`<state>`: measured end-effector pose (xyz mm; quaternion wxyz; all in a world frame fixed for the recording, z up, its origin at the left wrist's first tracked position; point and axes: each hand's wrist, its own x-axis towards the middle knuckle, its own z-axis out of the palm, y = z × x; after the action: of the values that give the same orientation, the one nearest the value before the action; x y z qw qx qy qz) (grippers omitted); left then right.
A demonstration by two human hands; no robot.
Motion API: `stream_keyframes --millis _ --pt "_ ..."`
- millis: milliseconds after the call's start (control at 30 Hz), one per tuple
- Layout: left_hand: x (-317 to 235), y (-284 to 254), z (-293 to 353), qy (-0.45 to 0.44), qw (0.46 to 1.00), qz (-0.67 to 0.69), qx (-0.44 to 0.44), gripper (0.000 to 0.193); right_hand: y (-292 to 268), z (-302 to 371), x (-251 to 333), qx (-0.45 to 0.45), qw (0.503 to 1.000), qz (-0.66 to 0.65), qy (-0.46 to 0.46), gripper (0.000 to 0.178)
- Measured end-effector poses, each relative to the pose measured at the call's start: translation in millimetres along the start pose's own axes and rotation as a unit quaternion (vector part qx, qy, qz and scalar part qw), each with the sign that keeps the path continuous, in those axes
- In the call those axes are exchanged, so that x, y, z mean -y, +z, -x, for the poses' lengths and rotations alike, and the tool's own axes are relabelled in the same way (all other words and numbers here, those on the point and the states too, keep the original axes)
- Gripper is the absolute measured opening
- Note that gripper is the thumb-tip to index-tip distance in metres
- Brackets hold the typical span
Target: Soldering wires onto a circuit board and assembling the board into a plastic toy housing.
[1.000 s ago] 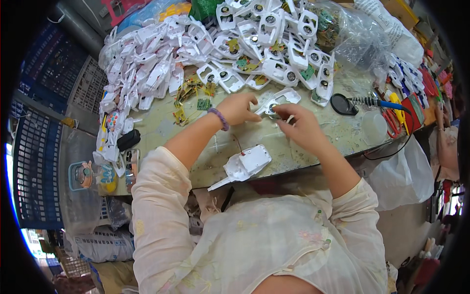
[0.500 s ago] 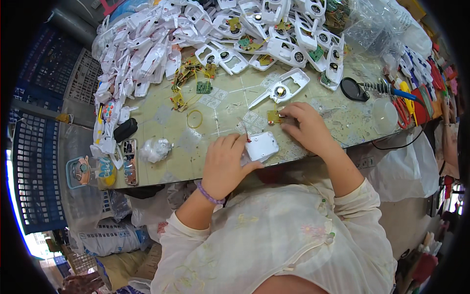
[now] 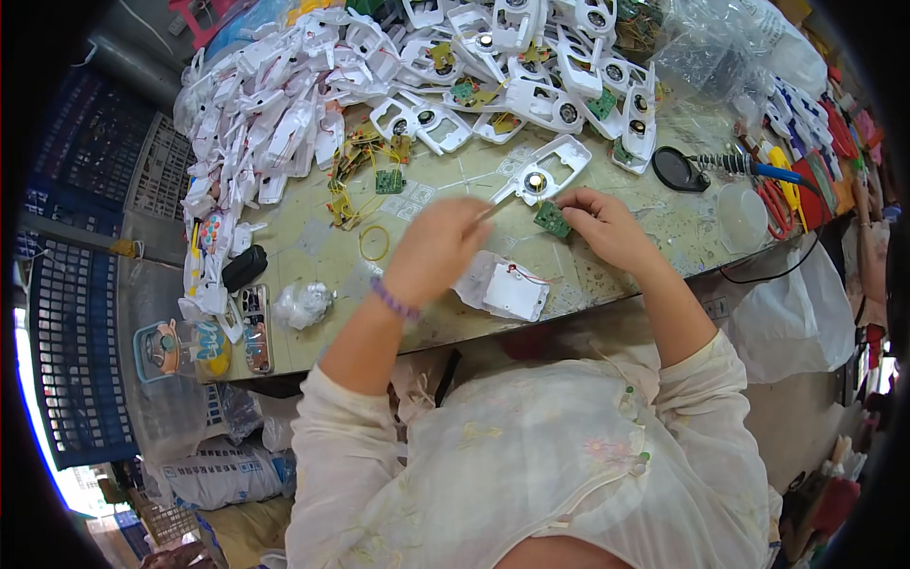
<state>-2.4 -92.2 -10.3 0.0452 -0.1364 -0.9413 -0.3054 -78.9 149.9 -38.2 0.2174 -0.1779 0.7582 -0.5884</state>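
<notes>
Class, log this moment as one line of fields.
right hand: holds green circuit board; left hand: blurred, near white frame, grip unclear; white casing: on table

The left hand (image 3: 436,248) is a blur — you can't tell if its fingers (image 3: 473,212) touch the handle (image 3: 502,195) of the white frame (image 3: 550,174). The fingers (image 3: 584,200) of the right hand (image 3: 614,235) hide one edge of the green board (image 3: 551,220), and the bits on it are too small to name. Up top, the heap of white shells (image 3: 545,121) gets cut off by the edge.

The right hand (image 3: 609,230) pinches a green circuit board (image 3: 552,220) beside a white housing (image 3: 547,179).
</notes>
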Motion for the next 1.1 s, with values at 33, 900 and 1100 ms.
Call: stream_keyframes --millis 33,900,1100 --pt "6.4 1.2 -13.3 0.001 1.0 0.0 -0.001 0.034 -1.3 0.7 -2.3 0.0 1.0 0.0 -0.001 0.024" --pt "-17.9 20.9 -59.2 0.11 0.979 -0.147 0.093 0.022 -27.7 18.1 17.0 -0.064 0.997 0.024 -0.033 0.019" --pt "4.0 7.9 -38.8 0.074 0.991 -0.071 0.085 0.018 -6.9 10.2 8.2 0.024 0.998 0.049 -0.008 0.02"
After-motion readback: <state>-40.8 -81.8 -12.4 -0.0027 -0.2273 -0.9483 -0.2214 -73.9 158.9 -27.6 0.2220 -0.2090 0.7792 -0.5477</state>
